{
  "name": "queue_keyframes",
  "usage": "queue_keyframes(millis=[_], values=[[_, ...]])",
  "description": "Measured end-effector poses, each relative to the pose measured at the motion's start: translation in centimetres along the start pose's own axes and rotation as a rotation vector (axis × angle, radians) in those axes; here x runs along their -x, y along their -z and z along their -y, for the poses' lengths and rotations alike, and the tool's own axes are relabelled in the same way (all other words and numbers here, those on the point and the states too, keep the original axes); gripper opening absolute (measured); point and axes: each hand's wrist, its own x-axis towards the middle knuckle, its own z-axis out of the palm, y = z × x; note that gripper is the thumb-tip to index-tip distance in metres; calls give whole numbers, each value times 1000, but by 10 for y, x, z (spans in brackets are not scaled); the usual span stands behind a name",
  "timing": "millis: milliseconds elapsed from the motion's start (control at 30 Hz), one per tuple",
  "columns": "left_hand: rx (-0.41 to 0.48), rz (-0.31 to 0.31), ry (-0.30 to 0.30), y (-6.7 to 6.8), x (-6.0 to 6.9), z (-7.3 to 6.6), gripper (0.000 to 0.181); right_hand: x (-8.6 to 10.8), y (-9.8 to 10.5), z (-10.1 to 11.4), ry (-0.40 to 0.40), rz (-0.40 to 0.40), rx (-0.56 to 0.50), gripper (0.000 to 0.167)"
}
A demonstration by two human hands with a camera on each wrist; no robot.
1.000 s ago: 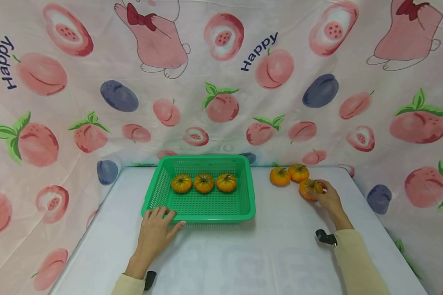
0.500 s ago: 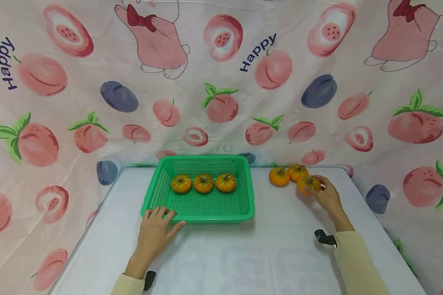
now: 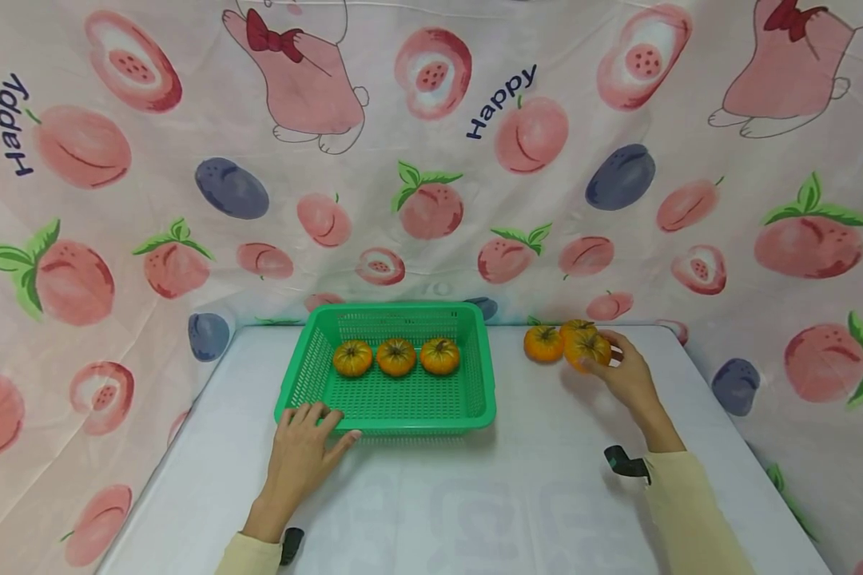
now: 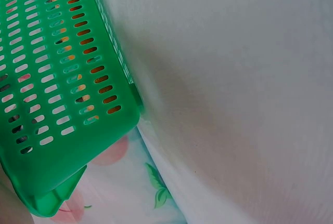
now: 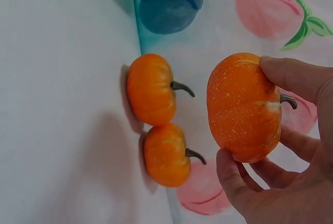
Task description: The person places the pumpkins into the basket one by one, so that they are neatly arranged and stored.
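My right hand (image 3: 631,383) holds a small orange pumpkin (image 5: 242,107) above the table, pinched between thumb and fingertips. Its dark stem points toward the palm in the right wrist view. Two more small pumpkins lie on the table just beyond: one on the left (image 3: 543,344), the other (image 5: 167,155) partly covered by the held one in the head view. My left hand (image 3: 302,451) rests with relaxed fingers on the near left corner of a green plastic basket (image 3: 417,426), thumb spread apart. Inside the basket, three small pumpkins (image 3: 396,357) sit in a row.
A white-covered table (image 3: 546,495) carries everything. Behind it and at both sides hangs a fruit-printed cloth (image 3: 431,144). The slotted basket wall (image 4: 57,78) fills the left side of the left wrist view.
My right hand has raised the pumpkin off the table and shifted it slightly left, so it now overlaps a pumpkin behind it. My left hand stays on the basket.
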Motion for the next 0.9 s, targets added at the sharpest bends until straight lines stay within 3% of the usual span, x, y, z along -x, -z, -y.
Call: queue_keyframes(millis=[333, 633, 900], values=[[2, -10, -4, 1, 0, 0, 52, 8, -1, 25, 81, 44, -4, 82], [8, -1, -1, 1, 0, -1, 49, 10, -6, 43, 216, 74, -57, 74], [12, -12, -6, 2, 0, -2, 48, 11, -17, 59, 251, 122, -85, 71]])
